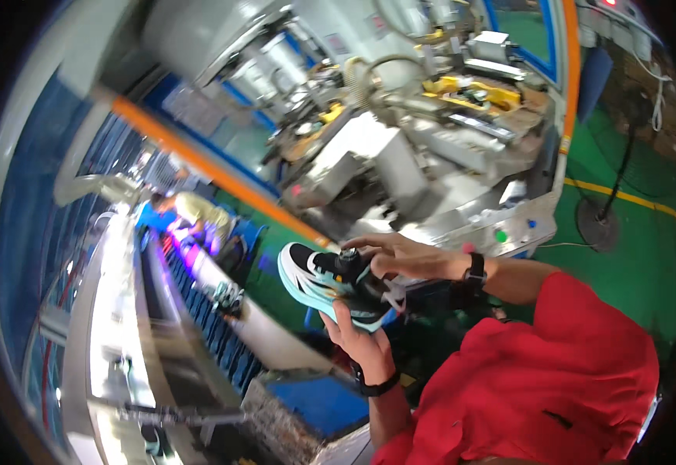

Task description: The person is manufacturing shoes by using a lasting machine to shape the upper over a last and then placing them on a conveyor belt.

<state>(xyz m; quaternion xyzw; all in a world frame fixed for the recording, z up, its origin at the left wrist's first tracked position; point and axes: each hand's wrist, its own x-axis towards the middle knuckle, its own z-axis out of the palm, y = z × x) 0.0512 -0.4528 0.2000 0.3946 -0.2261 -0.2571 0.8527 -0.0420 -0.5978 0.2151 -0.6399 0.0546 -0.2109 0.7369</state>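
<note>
Gripped from below by the left hand (pixel 361 335), whose fingers are closed around the sole, a shoe (pixel 331 283) in black, white and mint is held in mid-air in front of the red shirt (pixel 539 380). The right hand (pixel 404 254) is laid on the shoe's top near the heel, fingers curled over it, a dark watch (pixel 475 270) being worn on that wrist. Behind the shoe a grey machine (pixel 400 155) is seen, and to the left a long conveyor (pixel 113 310) at which another person (pixel 194 213) is bent
</note>
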